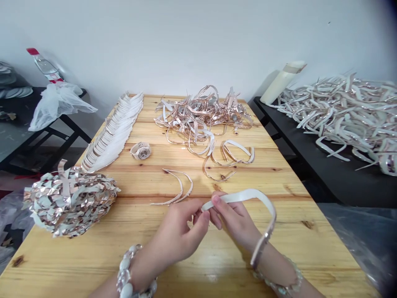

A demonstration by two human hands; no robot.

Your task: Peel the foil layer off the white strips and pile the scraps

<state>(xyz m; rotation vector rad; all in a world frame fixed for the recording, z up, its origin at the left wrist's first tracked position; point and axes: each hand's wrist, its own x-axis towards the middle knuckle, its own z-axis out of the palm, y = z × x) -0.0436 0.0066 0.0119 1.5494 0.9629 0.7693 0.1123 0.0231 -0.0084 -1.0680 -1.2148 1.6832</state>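
A: Item one, the strip [248, 194]. Location?
B: Lower frame, right of centre, above the table [217, 265]. One end lies between the hands; the rest arches right and drops across the right forearm.

A: Grip?
B: Right hand [235, 221]: pinching the strip near its end, thumb on the pale face, presumably to steady it. Left hand [182, 229]: fingertips gathered at the very end; whether they nip it, I cannot tell.

A: Other stock?
B: Row [119, 128], upper left, pieces overlapping, likely for order. Tangle [204, 111], upper centre, loose, seemingly within reach. Curved pieces [187, 190], two, just beyond the left hand. Ball [72, 203] of shiny scraps, left. Ring [141, 151], small, between row and tangle.

A: Off the table?
B: Heap [341, 107], upper right, on a black table [335, 174]; cut off by the frame edge.

A: Obscured?
B: Right fingers beneath the strip; the heap's lower layers; the bead bracelet [125, 273], lower left, cropped by the bottom edge.
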